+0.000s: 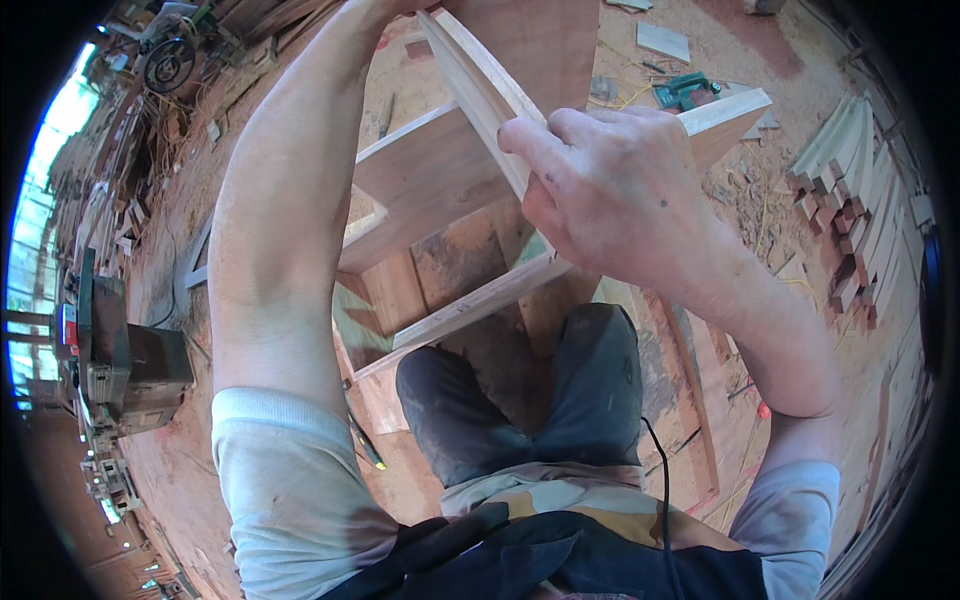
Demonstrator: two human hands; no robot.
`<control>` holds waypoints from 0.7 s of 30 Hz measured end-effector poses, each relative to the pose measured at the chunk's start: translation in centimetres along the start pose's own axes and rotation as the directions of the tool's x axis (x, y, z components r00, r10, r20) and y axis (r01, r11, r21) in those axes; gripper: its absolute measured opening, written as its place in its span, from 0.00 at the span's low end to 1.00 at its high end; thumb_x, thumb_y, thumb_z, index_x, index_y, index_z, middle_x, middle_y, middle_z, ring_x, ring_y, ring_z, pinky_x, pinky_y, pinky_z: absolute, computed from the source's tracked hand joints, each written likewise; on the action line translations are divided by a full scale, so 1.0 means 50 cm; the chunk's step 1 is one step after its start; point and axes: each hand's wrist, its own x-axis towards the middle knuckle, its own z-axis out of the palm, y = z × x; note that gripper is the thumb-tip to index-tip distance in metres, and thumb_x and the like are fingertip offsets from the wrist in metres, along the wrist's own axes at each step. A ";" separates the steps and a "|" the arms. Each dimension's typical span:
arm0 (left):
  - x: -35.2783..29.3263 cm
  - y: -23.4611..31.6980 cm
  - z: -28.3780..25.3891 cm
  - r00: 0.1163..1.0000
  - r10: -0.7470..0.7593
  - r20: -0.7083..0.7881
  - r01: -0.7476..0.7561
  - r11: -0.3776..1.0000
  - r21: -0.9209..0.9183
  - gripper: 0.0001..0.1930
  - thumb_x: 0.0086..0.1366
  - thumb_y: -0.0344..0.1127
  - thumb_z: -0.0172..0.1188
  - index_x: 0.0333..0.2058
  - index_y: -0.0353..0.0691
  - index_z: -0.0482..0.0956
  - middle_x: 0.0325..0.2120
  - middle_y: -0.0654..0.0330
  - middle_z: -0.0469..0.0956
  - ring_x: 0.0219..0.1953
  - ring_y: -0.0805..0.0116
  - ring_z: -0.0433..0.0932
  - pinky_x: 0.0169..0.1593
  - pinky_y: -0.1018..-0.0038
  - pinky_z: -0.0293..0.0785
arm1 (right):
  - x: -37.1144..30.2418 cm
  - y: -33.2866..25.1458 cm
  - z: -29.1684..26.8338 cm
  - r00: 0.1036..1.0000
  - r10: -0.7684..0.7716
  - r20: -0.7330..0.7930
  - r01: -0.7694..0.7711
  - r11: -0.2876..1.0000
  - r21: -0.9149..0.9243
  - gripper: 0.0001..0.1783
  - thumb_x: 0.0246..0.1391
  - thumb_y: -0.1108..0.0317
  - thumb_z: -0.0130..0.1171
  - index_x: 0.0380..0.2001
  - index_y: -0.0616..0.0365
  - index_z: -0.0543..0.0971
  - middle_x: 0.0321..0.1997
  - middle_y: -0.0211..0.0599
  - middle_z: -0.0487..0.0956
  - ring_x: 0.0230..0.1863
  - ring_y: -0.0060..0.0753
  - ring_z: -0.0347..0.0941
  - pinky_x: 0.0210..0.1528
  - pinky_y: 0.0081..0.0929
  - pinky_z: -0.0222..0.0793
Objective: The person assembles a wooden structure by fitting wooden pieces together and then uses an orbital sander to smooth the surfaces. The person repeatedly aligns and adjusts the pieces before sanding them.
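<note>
My right hand (622, 190) is closed over the edge of a long, narrow wooden board (478, 88), its thumb side toward the board's middle. The board slants from the top of the view down toward my knees. My left hand (402, 6) is at the board's far end; the upper rim cuts it off, so its fingers do not show. Around and under the board stands a pale wooden frame (485, 303) with panels and crosspieces, like an unfinished cabinet. A wide wooden panel (555, 50) rises behind the board. My knees are against the frame's near side.
A green power tool (688, 92) lies on the dusty floor beyond the frame. Several stacked timber lengths (850, 215) lie at the right. A dark machine (140, 365) stands at the left, below heaped scrap wood. A slim dark tool with a yellow tip (366, 440) lies beside my left leg.
</note>
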 end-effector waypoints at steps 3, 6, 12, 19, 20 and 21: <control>0.001 -0.001 0.008 0.999 0.023 -0.033 -0.021 0.998 0.055 0.20 0.55 0.53 0.72 0.34 0.41 0.93 0.32 0.48 0.89 0.38 0.50 0.89 0.48 0.58 0.83 | -0.004 0.000 0.002 0.999 -0.005 -0.032 0.005 1.000 0.006 0.14 0.50 0.67 0.67 0.41 0.50 0.79 0.25 0.34 0.77 0.24 0.46 0.79 0.28 0.42 0.74; 0.001 -0.003 0.013 0.998 0.038 -0.046 -0.033 0.995 0.089 0.21 0.55 0.54 0.71 0.33 0.41 0.93 0.31 0.47 0.89 0.39 0.49 0.89 0.48 0.58 0.83 | -0.006 -0.005 -0.002 1.000 0.004 -0.027 -0.003 1.000 0.005 0.13 0.49 0.68 0.66 0.40 0.50 0.79 0.25 0.35 0.77 0.24 0.46 0.79 0.29 0.43 0.73; 0.001 -0.001 0.012 1.000 0.002 -0.025 -0.001 0.999 0.044 0.20 0.54 0.52 0.69 0.33 0.41 0.93 0.30 0.48 0.89 0.37 0.51 0.89 0.48 0.59 0.84 | -0.011 -0.018 -0.016 1.000 0.029 -0.006 -0.030 0.999 -0.037 0.15 0.48 0.71 0.66 0.41 0.49 0.80 0.24 0.34 0.76 0.24 0.46 0.79 0.29 0.43 0.72; -0.020 0.017 0.012 0.987 -0.158 0.044 0.161 0.983 -0.085 0.17 0.59 0.49 0.69 0.32 0.39 0.93 0.26 0.54 0.88 0.30 0.61 0.89 0.43 0.64 0.87 | -0.014 -0.013 -0.005 0.999 0.034 0.008 -0.033 0.997 -0.074 0.16 0.48 0.70 0.65 0.43 0.50 0.81 0.27 0.36 0.80 0.27 0.46 0.81 0.31 0.44 0.74; -0.023 0.013 0.015 0.987 -0.152 0.048 0.158 0.971 -0.177 0.18 0.61 0.50 0.69 0.36 0.39 0.92 0.27 0.55 0.88 0.31 0.62 0.88 0.42 0.64 0.86 | -0.013 -0.015 -0.007 0.999 0.042 0.016 -0.041 0.996 -0.075 0.15 0.47 0.71 0.65 0.42 0.50 0.81 0.28 0.37 0.81 0.28 0.46 0.81 0.32 0.44 0.75; -0.033 0.003 0.012 0.988 -0.148 0.042 0.153 0.952 -0.266 0.20 0.63 0.51 0.68 0.39 0.38 0.91 0.29 0.56 0.88 0.31 0.62 0.88 0.40 0.64 0.86 | -0.011 -0.015 -0.009 0.997 0.060 0.043 -0.057 0.996 -0.070 0.15 0.47 0.71 0.64 0.41 0.51 0.82 0.29 0.38 0.82 0.28 0.47 0.82 0.33 0.44 0.76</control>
